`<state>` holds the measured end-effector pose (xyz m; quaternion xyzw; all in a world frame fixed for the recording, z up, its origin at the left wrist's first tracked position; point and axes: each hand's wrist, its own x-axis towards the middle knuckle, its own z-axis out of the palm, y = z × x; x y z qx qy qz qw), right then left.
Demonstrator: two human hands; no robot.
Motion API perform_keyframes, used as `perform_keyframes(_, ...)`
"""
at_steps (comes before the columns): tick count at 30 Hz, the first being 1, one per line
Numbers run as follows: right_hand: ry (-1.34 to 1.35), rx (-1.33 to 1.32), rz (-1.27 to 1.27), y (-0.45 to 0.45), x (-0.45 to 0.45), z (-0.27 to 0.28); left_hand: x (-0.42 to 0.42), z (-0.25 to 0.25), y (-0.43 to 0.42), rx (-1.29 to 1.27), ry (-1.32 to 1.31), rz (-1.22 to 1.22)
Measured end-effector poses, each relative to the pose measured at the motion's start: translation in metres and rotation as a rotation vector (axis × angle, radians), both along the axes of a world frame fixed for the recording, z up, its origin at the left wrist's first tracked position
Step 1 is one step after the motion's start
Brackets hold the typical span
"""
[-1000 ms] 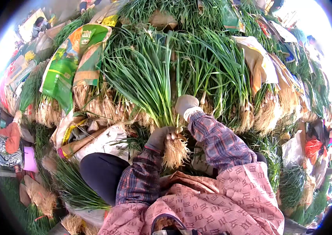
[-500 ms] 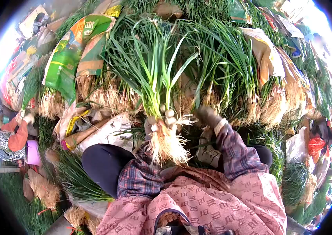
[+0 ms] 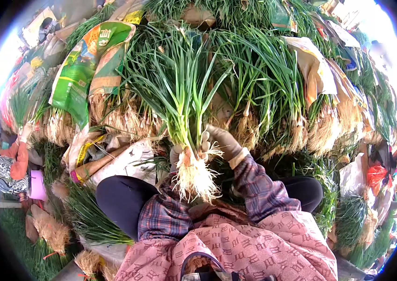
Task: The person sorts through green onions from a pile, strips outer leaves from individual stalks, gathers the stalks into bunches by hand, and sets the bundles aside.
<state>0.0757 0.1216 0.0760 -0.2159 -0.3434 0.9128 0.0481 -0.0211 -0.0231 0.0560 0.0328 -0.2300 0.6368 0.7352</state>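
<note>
A bunch of green garlic (image 3: 186, 124) stands upright in front of me, leaves up and long pale roots (image 3: 196, 178) hanging down. Wrapped round its lower stems is my gloved left hand (image 3: 177, 153), partly hidden behind the roots; its fingertips show on the bunch's right side. My gloved right hand (image 3: 225, 142) comes in from the right, fingers closed against the stems just above the roots. Behind the bunch, more green garlic (image 3: 268, 89) lies in a dense row, roots toward me.
Printed sacks (image 3: 74, 79) cover part of the row at left, and a pale sack (image 3: 313, 65) covers part at right. A rolled white sack (image 3: 126, 161) lies by my left knee (image 3: 126, 201). Another person (image 3: 11, 166) in orange sleeves sits at far left. Tied bundles (image 3: 51, 227) lie lower left.
My right hand has moved left from beside the row to the held bunch and now touches its stems. The bunch has shifted slightly left. The person at left now has green plants upright at their hands.
</note>
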Motion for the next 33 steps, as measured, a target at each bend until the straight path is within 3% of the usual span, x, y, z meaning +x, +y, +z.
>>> perform_keyframes(1, 0.116, 0.049, -0.058, 0.017, 0.004, -0.029, -0.002, -0.002, 0.001, -0.055, 0.085, 0.148)
perform_keyframes(3, 0.073, 0.191, -0.173, 0.032, 0.032, 0.003, -0.005, 0.002, 0.005, -0.019, 0.114, 0.326)
perform_keyframes(4, 0.355, -0.077, -0.034, 0.05, 0.052, 0.004, -0.005, 0.013, 0.006, 0.072, 0.059, 0.352)
perform_keyframes(6, -0.033, 0.144, -0.203, 0.059, 0.075, 0.01, -0.016, 0.028, 0.0, 0.18, -0.011, 0.399)
perform_keyframes(9, -0.601, 1.321, 0.464, 0.07, 0.098, -0.05, -0.039, 0.037, -0.004, 0.335, 0.128, 0.523)
perform_keyframes(11, -0.68, 1.385, 0.505, 0.069, 0.089, -0.056, -0.047, 0.028, -0.001, 0.433, 0.176, 0.517)
perform_keyframes(12, -0.557, 1.066, 0.325, 0.061, 0.07, -0.041, -0.051, 0.019, 0.007, 0.535, 0.174, 0.462)
perform_keyframes(15, -0.477, 1.476, 0.141, 0.044, 0.006, 0.012, -0.048, 0.006, 0.005, 0.399, 0.159, 0.337)
perform_keyframes(17, -0.337, 1.237, 0.064, 0.04, -0.032, 0.022, -0.041, 0.002, -0.001, 0.284, 0.168, 0.302)
perform_keyframes(18, -0.278, 1.037, 0.105, 0.028, -0.043, 0.054, -0.038, 0.001, -0.002, 0.243, 0.177, 0.289)
perform_keyframes(20, -0.315, 1.34, 0.039, 0.011, -0.061, 0.069, -0.033, -0.001, -0.004, 0.186, 0.198, 0.266)
perform_keyframes(23, -0.15, 1.922, -0.226, -0.006, -0.064, 0.073, -0.029, 0.001, -0.001, 0.129, 0.227, 0.242)
perform_keyframes(26, -0.34, 2.231, -0.08, -0.005, -0.075, 0.067, -0.022, 0.0, -0.001, 0.078, 0.242, 0.209)
perform_keyframes(31, -0.084, 2.33, -0.1, 0.003, -0.065, 0.058, -0.019, -0.003, -0.005, -0.027, 0.299, 0.189)
perform_keyframes(33, -0.311, 2.091, 0.062, 0.004, -0.055, 0.049, -0.017, -0.005, -0.005, -0.069, 0.339, 0.185)
